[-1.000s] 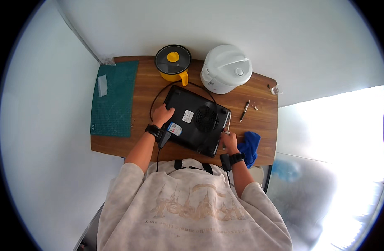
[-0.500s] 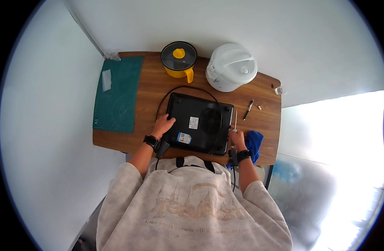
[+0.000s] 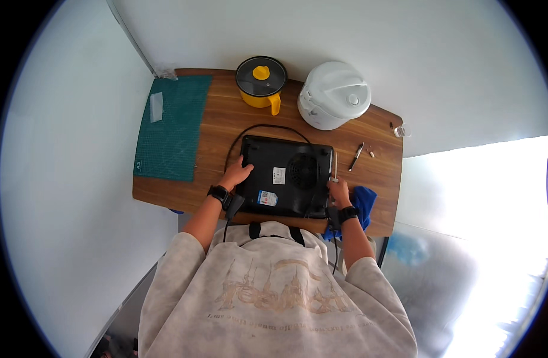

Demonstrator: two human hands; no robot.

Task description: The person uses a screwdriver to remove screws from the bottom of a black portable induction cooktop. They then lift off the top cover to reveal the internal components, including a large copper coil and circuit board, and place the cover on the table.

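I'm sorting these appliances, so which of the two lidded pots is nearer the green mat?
The yellow pot with the dark lid; the white cooker stands to its right, farther from the green mat.

Counted: 1 black appliance (image 3: pixel 292 191), 1 slim tool (image 3: pixel 336 162), 1 yellow pot (image 3: pixel 261 89), 1 white cooker (image 3: pixel 335 96), 1 green mat (image 3: pixel 172 134), 1 pen (image 3: pixel 357 156), 1 blue cloth (image 3: pixel 364 204). Hands, 2: left hand (image 3: pixel 236 174), right hand (image 3: pixel 338 190).

Table (image 3: pixel 213 134): is showing brown wood grain
Left: green mat (image 3: pixel 172 137) is lying flat
Back: yellow pot (image 3: pixel 261 83) and white cooker (image 3: pixel 335 95) are standing side by side
Middle: black hotplate (image 3: pixel 286 192) is lying vent (image 3: pixel 302 171) up, cord (image 3: pixel 274 125) looping behind it
Right: pen (image 3: pixel 357 156) is lying near small bits (image 3: pixel 371 154), blue cloth (image 3: pixel 364 203) is sitting crumpled nearer the front
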